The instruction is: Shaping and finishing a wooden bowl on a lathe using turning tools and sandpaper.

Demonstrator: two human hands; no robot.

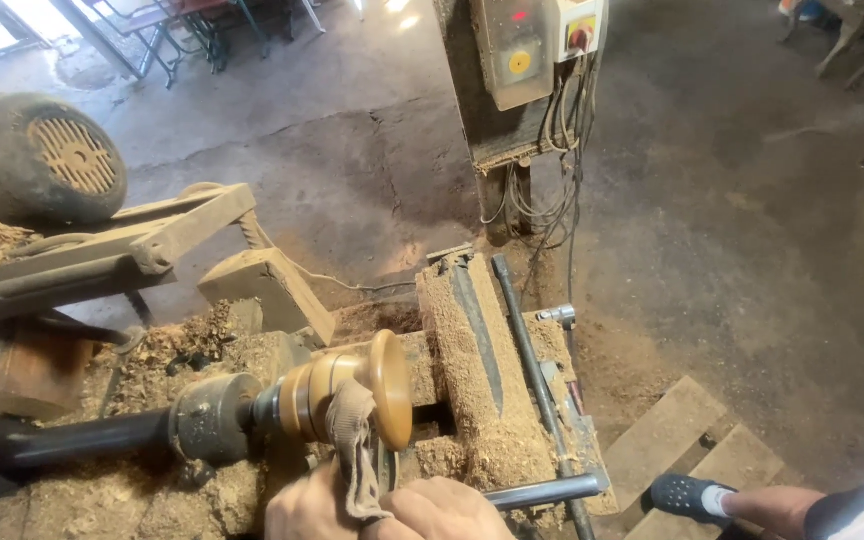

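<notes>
A turned wooden piece, golden-brown with a wide flared disc, is mounted on the lathe chuck. A grey cloth is draped over it and pinched below by the left hand and right hand, both closed. Beyond the disc, the sawdust-covered bed lies close.

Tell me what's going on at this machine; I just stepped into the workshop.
A person stands at a wood lathe heaped with shavings. Both hands hold a strip of cloth against a turned wooden piece mounted on the spindle: the left hand and right hand grip its lower end at the bottom of the view, the cloth looped up over the piece's narrow neck. Chisels lie on the sawdust-covered bed to the right.
</notes>
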